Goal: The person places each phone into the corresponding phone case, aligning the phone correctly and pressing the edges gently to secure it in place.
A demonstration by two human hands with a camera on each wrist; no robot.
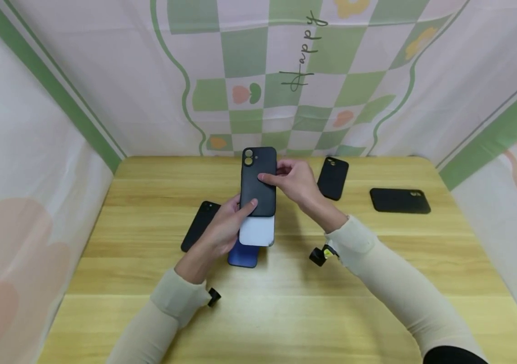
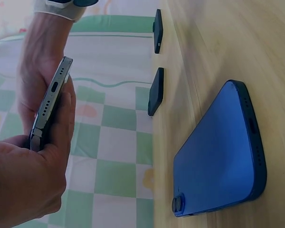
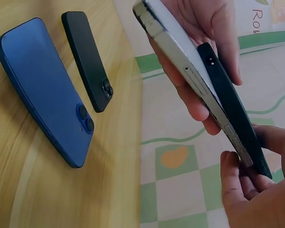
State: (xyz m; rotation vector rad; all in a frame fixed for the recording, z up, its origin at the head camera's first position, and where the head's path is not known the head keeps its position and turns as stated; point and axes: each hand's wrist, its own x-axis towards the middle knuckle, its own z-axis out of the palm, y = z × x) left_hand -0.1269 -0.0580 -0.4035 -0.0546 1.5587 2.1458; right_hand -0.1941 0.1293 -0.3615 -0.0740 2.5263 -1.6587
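Observation:
Above the table, my left hand [image 1: 224, 230] grips a white phone [image 1: 256, 232] with a black phone case [image 1: 259, 184] lying against its back, thumb on the case. The phone's lower part sticks out below the case. My right hand [image 1: 298, 184] pinches the case's right side and the phone, its thumb on the case's back. In the right wrist view the case [image 3: 235, 107] stands at a slight angle to the phone [image 3: 194, 78], apart at one end and close at the other. The left wrist view shows the phone's port edge [image 2: 50, 97].
Below the hands lies a blue phone [image 1: 243, 255] on the wooden table [image 1: 285, 313]. Left of it is a black phone or case [image 1: 199, 226]. Two black cases lie to the right, one near the back [image 1: 333, 178] and another further right [image 1: 399, 200]. A patterned cloth [image 1: 240, 55] hangs behind.

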